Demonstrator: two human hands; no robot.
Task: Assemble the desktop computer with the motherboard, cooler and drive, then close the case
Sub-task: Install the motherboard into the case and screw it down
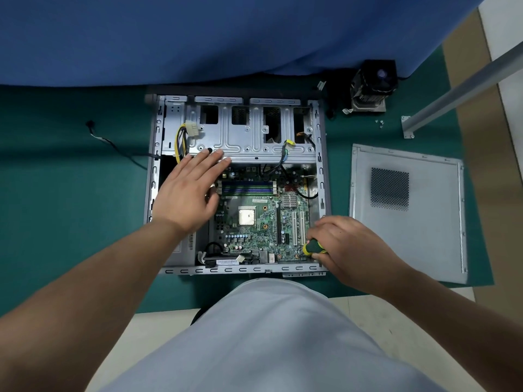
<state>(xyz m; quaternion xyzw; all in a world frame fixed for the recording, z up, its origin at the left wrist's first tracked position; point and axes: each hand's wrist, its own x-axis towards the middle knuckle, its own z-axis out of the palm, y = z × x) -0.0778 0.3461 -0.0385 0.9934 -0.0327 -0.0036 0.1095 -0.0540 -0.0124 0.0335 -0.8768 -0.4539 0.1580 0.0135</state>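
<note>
The open grey computer case [154, 176] lies flat on the green mat. A green motherboard [254, 222] sits inside it with the bare processor [246, 217] at its middle. My left hand [188, 190] lies flat with straight fingers over the board's upper left corner, fingertips at the drive cage [249, 131]. My right hand [342, 244] grips a green and yellow screwdriver [312, 247] at the board's lower right corner. The cooler [372, 86] with its black fan stands on the mat beyond the case's far right corner. The side panel [407, 213] lies flat to the right.
A blue cloth [226, 38] hangs along the back of the mat. A few small screws [379, 123] lie near the cooler. A grey metal bar [464, 89] runs diagonally at the right. A black cable [113, 142] trails out left of the case.
</note>
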